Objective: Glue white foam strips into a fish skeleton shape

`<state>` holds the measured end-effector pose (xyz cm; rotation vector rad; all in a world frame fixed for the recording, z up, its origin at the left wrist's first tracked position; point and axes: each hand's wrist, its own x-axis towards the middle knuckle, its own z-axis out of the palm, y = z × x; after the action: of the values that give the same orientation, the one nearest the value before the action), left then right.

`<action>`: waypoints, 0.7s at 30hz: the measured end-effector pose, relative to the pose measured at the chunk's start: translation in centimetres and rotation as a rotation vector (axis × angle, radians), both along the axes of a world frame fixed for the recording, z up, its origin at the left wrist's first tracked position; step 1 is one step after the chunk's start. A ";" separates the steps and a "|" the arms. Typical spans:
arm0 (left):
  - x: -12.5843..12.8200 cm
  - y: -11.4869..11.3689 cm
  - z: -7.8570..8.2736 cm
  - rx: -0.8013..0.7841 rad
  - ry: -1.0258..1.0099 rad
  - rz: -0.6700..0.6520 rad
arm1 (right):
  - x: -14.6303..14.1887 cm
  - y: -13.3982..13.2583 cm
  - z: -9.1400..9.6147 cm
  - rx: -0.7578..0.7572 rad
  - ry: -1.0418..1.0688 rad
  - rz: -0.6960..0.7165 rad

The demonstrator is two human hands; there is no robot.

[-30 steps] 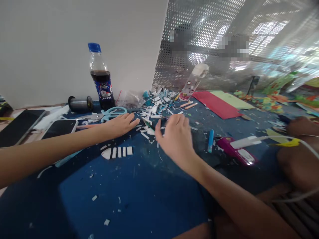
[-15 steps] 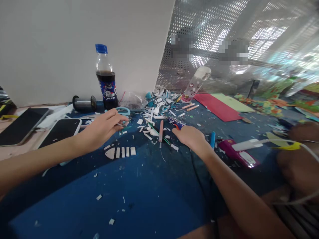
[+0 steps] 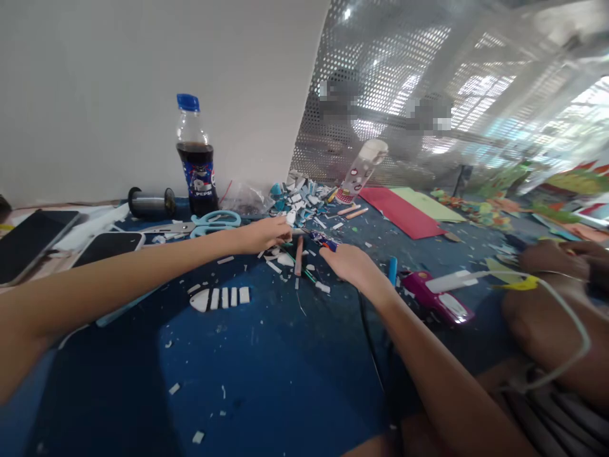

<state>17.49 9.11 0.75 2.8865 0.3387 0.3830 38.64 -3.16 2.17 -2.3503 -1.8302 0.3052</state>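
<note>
My left hand (image 3: 269, 235) is at the near side of the scrap pile (image 3: 304, 197), fingers curled together. A small white piece (image 3: 290, 218) shows at its fingertips, but whether it is gripped is unclear. Closed in my right hand (image 3: 349, 263) is a blue-patterned, pen-like tool (image 3: 322, 240) with some orange on it, its thin tip pointing left towards my left hand. Between the hands lies a pinkish-brown stick (image 3: 299, 256), beside a thin green stick (image 3: 309, 275). Nearer me, a pointed white piece (image 3: 200, 300) and several white strips (image 3: 224, 298) form a row.
Left of the pile lie light-blue-handled scissors (image 3: 216, 221), a spool (image 3: 151, 203) and two phones; a Pepsi bottle (image 3: 197, 158) stands behind. Rightward are a tilted clear bottle (image 3: 361, 171), red paper (image 3: 399, 212), a purple device (image 3: 435, 297) and another person's hands (image 3: 552, 263).
My left hand has moved right, from over the scissors to the scrap pile, uncovering the scissors. My right hand keeps its hold on the tool. The view has shifted slightly.
</note>
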 end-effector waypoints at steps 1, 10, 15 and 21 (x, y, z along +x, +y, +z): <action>0.5 0.3 -0.2 0.003 0.004 -0.012 | -0.2 0.0 0.2 -0.036 0.010 -0.028; 1.1 0.9 -0.1 0.004 0.010 -0.025 | -1.1 -0.5 2.2 -0.106 0.185 -0.156; 1.2 1.0 -0.3 -0.027 -0.008 -0.006 | -1.8 -0.4 2.7 -0.012 0.411 -0.287; 0.4 0.8 -0.3 -0.078 -0.073 0.073 | -3.9 -0.6 3.3 0.224 0.736 -0.343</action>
<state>17.94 9.91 0.46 2.7823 0.4381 0.4751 34.74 -3.76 5.42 -1.9641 -1.0461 0.7482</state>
